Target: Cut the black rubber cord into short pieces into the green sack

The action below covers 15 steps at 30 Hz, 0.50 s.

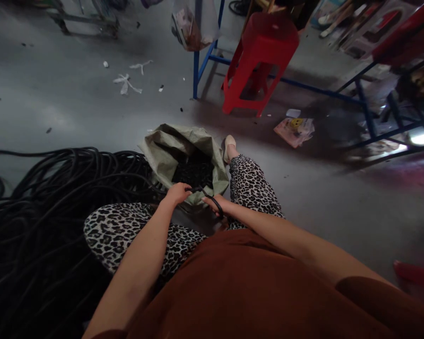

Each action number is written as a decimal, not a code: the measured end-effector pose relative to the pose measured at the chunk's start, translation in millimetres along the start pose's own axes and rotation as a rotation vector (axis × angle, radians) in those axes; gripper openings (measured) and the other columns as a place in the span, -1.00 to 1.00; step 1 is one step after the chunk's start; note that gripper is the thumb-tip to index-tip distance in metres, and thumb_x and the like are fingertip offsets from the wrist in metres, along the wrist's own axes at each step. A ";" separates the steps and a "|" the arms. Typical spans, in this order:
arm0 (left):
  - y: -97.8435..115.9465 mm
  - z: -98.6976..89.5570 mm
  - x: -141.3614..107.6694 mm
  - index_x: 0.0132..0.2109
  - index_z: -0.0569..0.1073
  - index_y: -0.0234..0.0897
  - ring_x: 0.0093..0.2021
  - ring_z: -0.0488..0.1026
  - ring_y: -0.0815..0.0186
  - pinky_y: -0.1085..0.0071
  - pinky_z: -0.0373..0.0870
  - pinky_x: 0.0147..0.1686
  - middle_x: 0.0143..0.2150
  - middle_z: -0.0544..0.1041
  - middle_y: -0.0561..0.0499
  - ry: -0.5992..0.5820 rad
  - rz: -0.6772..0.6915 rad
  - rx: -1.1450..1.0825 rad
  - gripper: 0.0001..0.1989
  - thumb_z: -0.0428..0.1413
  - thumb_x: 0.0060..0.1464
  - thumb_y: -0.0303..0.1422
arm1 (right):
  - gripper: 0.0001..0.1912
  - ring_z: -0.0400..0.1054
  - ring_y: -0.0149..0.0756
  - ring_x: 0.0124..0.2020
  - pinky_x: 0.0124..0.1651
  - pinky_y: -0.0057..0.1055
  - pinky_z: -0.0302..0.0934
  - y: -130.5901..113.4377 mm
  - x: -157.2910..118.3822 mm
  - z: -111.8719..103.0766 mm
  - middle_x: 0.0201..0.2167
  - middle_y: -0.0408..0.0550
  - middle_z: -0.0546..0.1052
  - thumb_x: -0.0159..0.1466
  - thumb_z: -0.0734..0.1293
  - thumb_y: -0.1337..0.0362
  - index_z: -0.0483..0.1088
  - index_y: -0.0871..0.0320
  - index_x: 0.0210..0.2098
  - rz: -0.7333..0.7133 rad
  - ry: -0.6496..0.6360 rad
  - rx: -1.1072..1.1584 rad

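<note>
My left hand is closed around a black rubber hose, whose end sticks out to the right. In my right hand is a pair of scissors with black handles, the blades pointing up and left at the hose end. Both hands are over the near rim of a pale green woven sack. Small dark pieces lie inside the sack. A large tangled heap of black hose spreads to the left of my leg.
A red plastic stool stands ahead by a blue metal frame, from which a clear plastic bag hangs. Printed packaging and scraps of white plastic litter the grey floor.
</note>
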<state>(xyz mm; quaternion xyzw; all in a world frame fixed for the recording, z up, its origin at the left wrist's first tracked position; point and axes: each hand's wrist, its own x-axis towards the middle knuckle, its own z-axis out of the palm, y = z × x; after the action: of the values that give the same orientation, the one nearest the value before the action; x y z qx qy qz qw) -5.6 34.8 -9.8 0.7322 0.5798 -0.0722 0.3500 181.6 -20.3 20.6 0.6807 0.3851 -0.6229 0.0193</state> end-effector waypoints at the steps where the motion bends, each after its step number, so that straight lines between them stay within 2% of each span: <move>1: 0.3 -0.3 -0.1 -0.06 0.49 -0.19 -0.12 0.44 0.27 0.47 0.31 -0.14 -0.13 0.54 -0.01 -0.001 0.001 0.005 -0.66 0.06 -0.02 -0.29 | -0.56 0.10 -0.47 -0.83 -0.81 -0.56 -0.01 0.6 0.6 -0.3 -0.81 -0.20 0.19 0.16 0.25 -0.06 0.24 0.19 -0.58 0.004 -0.003 -0.008; 7: 0.5 -0.1 -0.2 -0.06 0.48 -0.17 -0.15 0.44 0.27 0.47 0.32 -0.17 -0.13 0.54 0.00 0.030 0.005 -0.010 -0.66 0.06 -0.02 -0.28 | -0.53 0.12 -0.48 -0.84 -0.80 -0.58 -0.01 -0.3 -1.6 -4.6 -0.81 -0.20 0.21 0.20 0.20 -0.07 0.21 0.20 -0.60 0.013 0.021 0.015; 15: 1.8 -2.2 -1.4 -0.06 0.48 -0.20 -0.17 0.44 0.27 0.46 0.32 -0.20 -0.16 0.54 -0.02 0.128 -0.027 -0.033 -0.66 0.04 0.01 -0.26 | -0.46 0.24 -0.39 -0.79 -0.77 -0.55 0.09 3.8 -1.1 -0.9 -0.77 -0.16 0.29 0.18 0.14 -0.19 0.24 0.22 -0.48 0.092 -0.084 0.136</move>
<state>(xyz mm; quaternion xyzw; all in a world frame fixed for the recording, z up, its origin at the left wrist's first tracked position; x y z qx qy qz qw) -5.2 34.8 -6.6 0.7215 0.6120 -0.0207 0.3232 184.5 -23.1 20.0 0.6705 0.3091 -0.6742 0.0178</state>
